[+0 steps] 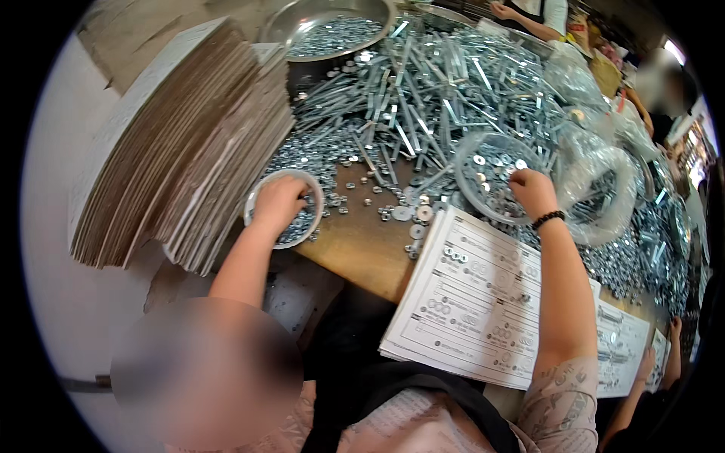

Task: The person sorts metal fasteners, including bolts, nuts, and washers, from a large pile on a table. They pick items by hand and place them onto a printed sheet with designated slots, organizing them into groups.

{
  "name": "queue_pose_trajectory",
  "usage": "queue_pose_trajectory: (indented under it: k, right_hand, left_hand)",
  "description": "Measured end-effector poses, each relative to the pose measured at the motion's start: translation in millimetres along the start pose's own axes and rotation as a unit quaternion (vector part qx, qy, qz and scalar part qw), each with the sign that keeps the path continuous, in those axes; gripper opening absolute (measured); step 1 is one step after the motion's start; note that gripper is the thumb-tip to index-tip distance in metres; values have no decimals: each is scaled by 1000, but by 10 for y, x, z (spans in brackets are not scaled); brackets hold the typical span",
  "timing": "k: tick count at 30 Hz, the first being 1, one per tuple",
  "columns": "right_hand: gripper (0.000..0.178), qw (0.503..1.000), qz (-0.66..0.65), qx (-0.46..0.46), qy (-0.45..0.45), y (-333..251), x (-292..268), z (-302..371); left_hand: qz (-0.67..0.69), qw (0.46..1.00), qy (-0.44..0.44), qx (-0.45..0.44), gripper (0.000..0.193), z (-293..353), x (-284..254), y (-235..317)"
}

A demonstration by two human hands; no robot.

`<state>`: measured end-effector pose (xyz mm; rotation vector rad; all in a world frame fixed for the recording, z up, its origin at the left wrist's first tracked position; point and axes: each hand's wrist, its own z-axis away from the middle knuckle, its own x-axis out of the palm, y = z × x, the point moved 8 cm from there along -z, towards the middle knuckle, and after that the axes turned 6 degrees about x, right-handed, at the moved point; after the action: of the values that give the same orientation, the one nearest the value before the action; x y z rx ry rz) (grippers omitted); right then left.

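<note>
My left hand reaches into a white round bowl holding small shiny metal nuts. Its fingers are curled down among them, and whatever they grip is hidden. At the right, my right hand, with a dark beaded band at the wrist, is over the rim of a clear plastic bowl of metal washers. The fingers are drawn together; I cannot see what is in them. A thick stack of printed sheets lies below my right forearm, with a few small metal rings resting on the top sheet.
A big heap of long metal bolts covers the table behind the bowls. A steel basin of small parts stands behind. Tall stacked cardboard rises at left. Clear plastic bags lie at right. Other people sit along the right side.
</note>
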<state>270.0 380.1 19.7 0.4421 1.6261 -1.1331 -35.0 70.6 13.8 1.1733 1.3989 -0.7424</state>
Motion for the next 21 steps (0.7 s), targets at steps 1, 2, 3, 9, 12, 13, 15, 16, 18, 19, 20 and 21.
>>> queue_pose_trajectory:
  k: [1, 2, 3, 9, 12, 13, 15, 16, 18, 19, 20, 21]
  right_hand:
    - [15, 1000, -18, 8, 9, -45, -93, 39]
    - [16, 998, -52, 27, -8, -109, -153, 83]
    - [17, 984, -176, 20, 4, -136, 168, 67]
    - [17, 972, -231, 35, -21, 47, -139, 138]
    - [17, 970, -244, 23, -3, 98, -176, 170]
    - [17, 969, -245, 23, 4, 118, -200, 191]
    - [17, 964, -265, 7, 26, 67, -299, 280]
    - [17, 963, -268, 3, 19, 49, -348, 372]
    - [15, 965, -263, -17, 7, 34, -434, 631]
    - [13, 955, -296, -6, -17, 157, -382, 752]
    - [13, 959, -283, 11, -23, 264, -388, 912]
    - [12, 962, -270, 26, -31, 346, -404, 1085]
  left_hand:
    - [24, 999, 21, 12, 12, 19, 94, -28]
    - [33, 999, 13, 5, 13, 65, 221, -70]
    - [-30, 999, 15, 28, 11, -48, -249, -279]
    - [96, 993, 50, -51, 10, 21, -48, -96]
    - [126, 988, 72, -48, 10, 9, -22, -149]
    - [130, 988, 76, -46, 10, -5, -17, -147]
    - [139, 987, 71, -47, 11, 6, -15, -194]
    - [144, 986, 64, -54, 11, 11, 11, -226]
    - [158, 984, 64, -55, 12, 47, 21, -278]
    - [160, 983, 60, -65, 12, 49, 20, -264]
    - [152, 985, 68, -51, 12, 35, 21, -252]
    - [143, 986, 75, -39, 12, 36, 15, -258]
